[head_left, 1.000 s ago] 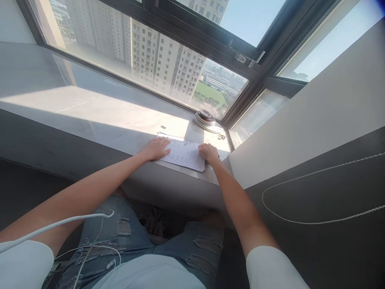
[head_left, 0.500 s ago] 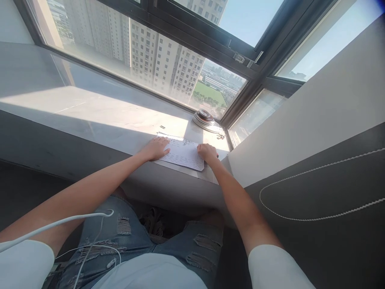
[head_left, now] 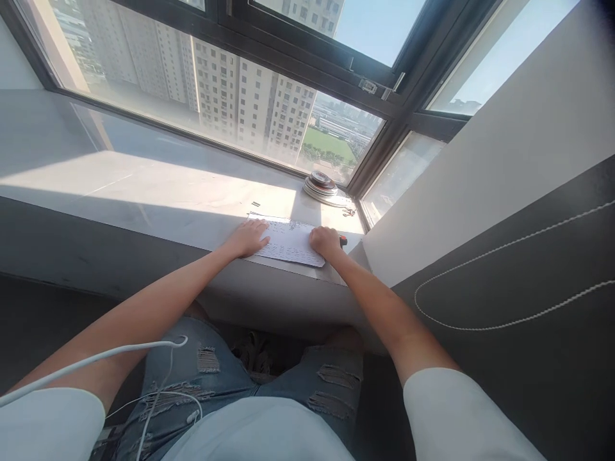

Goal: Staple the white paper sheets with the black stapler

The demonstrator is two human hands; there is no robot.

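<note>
Sheets of paper (head_left: 288, 243) covered in small writing lie on the pale window sill. My left hand (head_left: 248, 237) rests on their left end, fingers apart and palm down. At the right end my right hand (head_left: 325, 241) is closed like a fist over the paper's edge; whatever its fingers hold is hidden. Just right of that hand, a small dark object with a red and green part (head_left: 343, 241) shows from behind the wrist.
A stack of round dishes (head_left: 320, 186) stands near the window corner, with a small metallic item (head_left: 348, 212) beside it. Small dark pieces (head_left: 256, 203) lie behind the paper. A beaded cord (head_left: 461, 327) hangs at the right; a white cable (head_left: 106, 353) crosses my left arm.
My right hand has shifted slightly left over the paper, and more of the dark, red and green object shows beside it. My left hand stays on the sheets. The camera view has tilted slightly.
</note>
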